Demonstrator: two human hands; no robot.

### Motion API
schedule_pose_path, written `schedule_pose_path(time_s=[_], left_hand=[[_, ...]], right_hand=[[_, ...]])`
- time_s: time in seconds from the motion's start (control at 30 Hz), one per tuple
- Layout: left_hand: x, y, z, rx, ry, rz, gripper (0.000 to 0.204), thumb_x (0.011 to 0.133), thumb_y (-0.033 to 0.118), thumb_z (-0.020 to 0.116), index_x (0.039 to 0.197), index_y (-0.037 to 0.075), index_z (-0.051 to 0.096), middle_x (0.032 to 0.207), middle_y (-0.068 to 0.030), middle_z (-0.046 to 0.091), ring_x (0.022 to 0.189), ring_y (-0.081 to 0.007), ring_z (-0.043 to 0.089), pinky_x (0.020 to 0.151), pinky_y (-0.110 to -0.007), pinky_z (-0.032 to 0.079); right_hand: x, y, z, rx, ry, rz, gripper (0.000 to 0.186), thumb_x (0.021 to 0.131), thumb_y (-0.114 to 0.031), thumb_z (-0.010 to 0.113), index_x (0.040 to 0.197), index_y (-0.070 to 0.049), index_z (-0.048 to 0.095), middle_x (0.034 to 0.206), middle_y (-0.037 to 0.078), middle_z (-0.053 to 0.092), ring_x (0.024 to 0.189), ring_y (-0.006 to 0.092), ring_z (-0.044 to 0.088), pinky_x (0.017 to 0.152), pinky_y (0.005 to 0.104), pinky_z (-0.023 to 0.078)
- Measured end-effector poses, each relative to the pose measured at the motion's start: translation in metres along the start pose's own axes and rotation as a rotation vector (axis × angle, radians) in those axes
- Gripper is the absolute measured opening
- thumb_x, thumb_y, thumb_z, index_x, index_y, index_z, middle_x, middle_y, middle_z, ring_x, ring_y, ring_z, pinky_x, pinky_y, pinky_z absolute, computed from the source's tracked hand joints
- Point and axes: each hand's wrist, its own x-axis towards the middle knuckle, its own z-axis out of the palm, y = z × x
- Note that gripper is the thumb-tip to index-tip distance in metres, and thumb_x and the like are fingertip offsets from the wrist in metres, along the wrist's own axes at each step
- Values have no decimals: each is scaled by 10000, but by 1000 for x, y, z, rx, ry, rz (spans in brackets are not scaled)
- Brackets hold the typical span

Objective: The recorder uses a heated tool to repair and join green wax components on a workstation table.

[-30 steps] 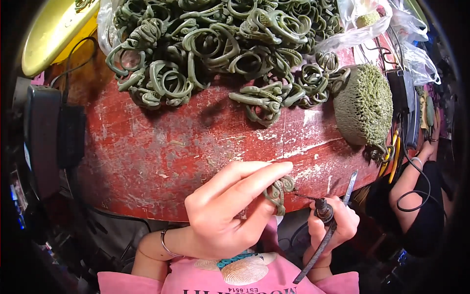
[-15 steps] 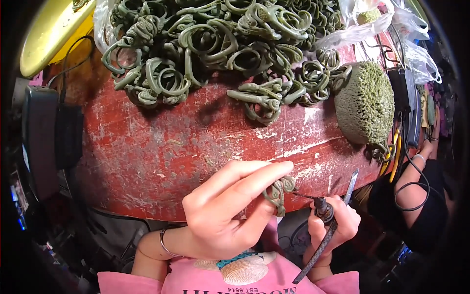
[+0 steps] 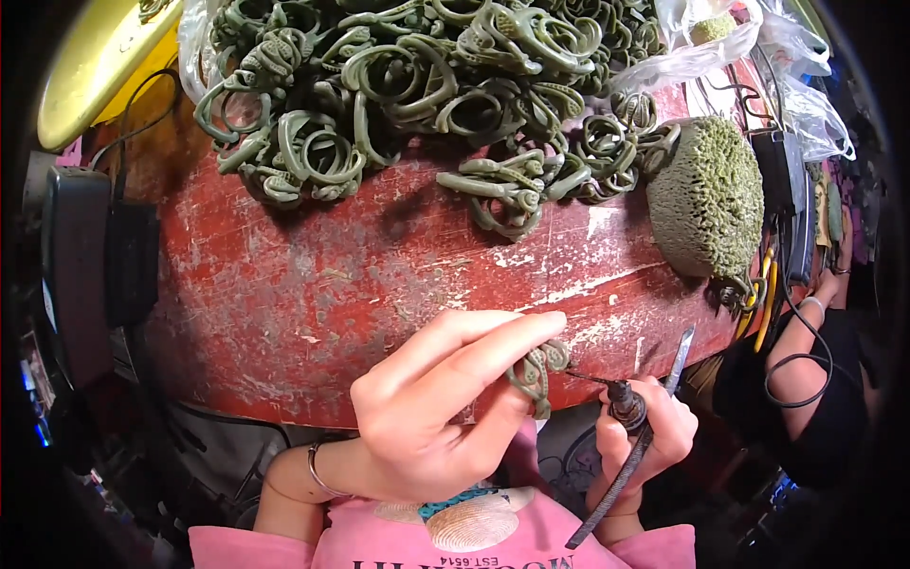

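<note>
My left hand (image 3: 445, 408) grips a small olive-green carved piece (image 3: 542, 365) with curls and dotted texture between fingers and thumb, low over the red worn table (image 3: 313, 303). My right hand (image 3: 654, 431) is closed round a black pen-like tool (image 3: 624, 403) and a long thin metal bar (image 3: 681, 353) with a flat, pale end. The pen's thin tip points left at the piece's right edge; I cannot tell whether it touches. Part of the piece is hidden behind my left fingers.
A heap of green curled pieces (image 3: 398, 81) covers the back. Right are a rough green block (image 3: 706, 199), plastic bags (image 3: 796, 114), yellow-handled tools (image 3: 763, 313), cords and another person's arm (image 3: 796, 379). Left are a yellow basin (image 3: 62, 95) and black boxes (image 3: 85, 266).
My left hand has shifted very slightly to the left with the piece still in it. My right hand and its tools look almost unmoved.
</note>
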Motion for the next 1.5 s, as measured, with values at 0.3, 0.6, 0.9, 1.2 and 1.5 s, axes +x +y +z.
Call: schedule_pose_path(time_s=[0.3,0.6,0.9,1.2,1.5], left_hand=[[2,0,-1,-16,4,-5,321,725,-132,478,1021,-82,592,897,-161,590,776,-171,624,700,-248,512],[-2,-2,4,-58,55,-38,313,752,-128,488,1043,-66,584,894,-140,592,740,-159,613,643,-240,509],[-1,-1,8,-79,73,-19,332,726,-165,503,1031,-67,592,872,-155,616,734,-164,628,651,-249,512],[1,-2,12,-54,92,-23,317,728,-170,492,1012,-73,593,857,-162,617,729,-173,632,655,-251,515],[-2,0,11,-39,113,-33,314,725,-166,494,1005,-71,599,866,-164,616,735,-176,631,655,-252,515]], right_hand=[[2,1,1,19,-10,0,318,652,-340,723,723,-58,595,520,35,517,426,184,525,424,270,405],[5,20,-2,306,359,341,276,834,-188,598,942,65,574,586,24,517,488,81,492,466,200,379],[7,30,-14,25,349,385,189,770,-102,681,844,32,569,636,103,518,530,182,482,538,263,418],[9,32,-18,15,309,402,191,763,-104,689,852,28,582,653,111,558,545,205,527,547,273,434],[8,33,-17,2,291,380,183,757,-100,692,829,27,582,617,85,539,519,169,509,516,263,416]])
